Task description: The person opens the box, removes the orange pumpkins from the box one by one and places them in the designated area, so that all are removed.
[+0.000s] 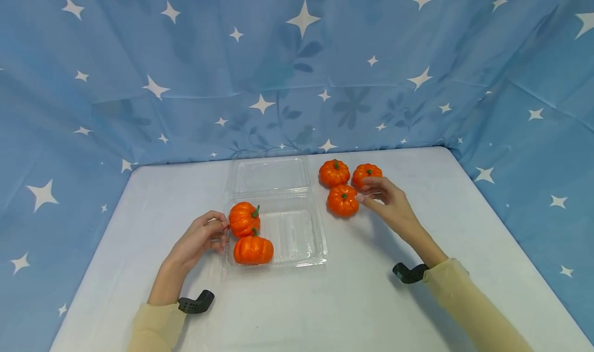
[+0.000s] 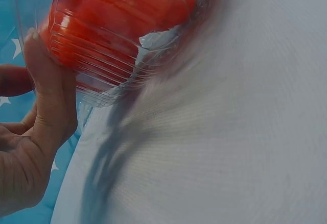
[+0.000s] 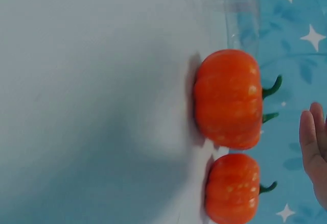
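A clear plastic clamshell container (image 1: 292, 238) lies unfolded on the table, its lid (image 1: 271, 176) laid back behind the base. Inside the base's left part sit two small orange toy pumpkins, a rear one (image 1: 243, 219) and a front one (image 1: 253, 250). My left hand (image 1: 197, 241) pinches the container's left rim; the thumb shows against the clear wall in the left wrist view. My right hand (image 1: 389, 207) hovers with loosely bent fingers beside three more pumpkins: a front one (image 1: 342, 201), a back left one (image 1: 334, 173) and a back right one (image 1: 365, 174), partly covered by the fingers.
A white cloth covers the table (image 1: 297, 311). Blue curtains (image 1: 297, 58) with white stars hang behind it and along both sides. A black strap-on device (image 1: 197, 302) sits on the left wrist, another (image 1: 409, 273) on the right.
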### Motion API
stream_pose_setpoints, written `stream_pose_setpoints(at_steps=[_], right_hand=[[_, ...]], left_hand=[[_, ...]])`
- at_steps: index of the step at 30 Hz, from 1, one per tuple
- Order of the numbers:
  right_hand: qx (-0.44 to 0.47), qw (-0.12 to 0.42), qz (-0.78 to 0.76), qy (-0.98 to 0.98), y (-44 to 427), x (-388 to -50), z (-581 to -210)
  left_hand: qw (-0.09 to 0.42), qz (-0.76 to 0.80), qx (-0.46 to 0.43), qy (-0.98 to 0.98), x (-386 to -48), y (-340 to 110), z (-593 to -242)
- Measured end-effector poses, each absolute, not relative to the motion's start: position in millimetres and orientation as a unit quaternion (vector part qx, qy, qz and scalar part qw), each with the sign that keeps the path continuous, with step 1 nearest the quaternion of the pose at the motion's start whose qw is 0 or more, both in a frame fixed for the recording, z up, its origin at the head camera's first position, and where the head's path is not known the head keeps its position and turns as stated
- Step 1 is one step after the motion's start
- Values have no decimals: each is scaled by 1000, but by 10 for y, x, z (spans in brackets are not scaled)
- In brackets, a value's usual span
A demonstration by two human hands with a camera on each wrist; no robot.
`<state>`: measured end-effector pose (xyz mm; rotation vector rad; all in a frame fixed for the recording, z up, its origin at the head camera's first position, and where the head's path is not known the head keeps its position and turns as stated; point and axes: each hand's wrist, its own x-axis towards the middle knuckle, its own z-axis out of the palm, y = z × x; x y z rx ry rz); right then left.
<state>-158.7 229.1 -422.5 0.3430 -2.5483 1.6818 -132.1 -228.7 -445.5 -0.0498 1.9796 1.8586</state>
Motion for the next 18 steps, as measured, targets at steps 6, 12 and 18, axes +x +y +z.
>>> stream_pose_setpoints(at_steps=[6, 12, 18], right_hand=[[132, 27, 574, -808, 2097, -1495, -4120], [165, 28, 589, -790, 1924, -1429, -4084], [191, 20, 607, -771, 1770, -1372, -4034]], left_hand=[[212, 670, -20, 711, -1334, -2272, -4477], [212, 672, -19, 709, -1346, -2247, -4507], [207, 673, -22, 710, -1339, -2263, -4490]])
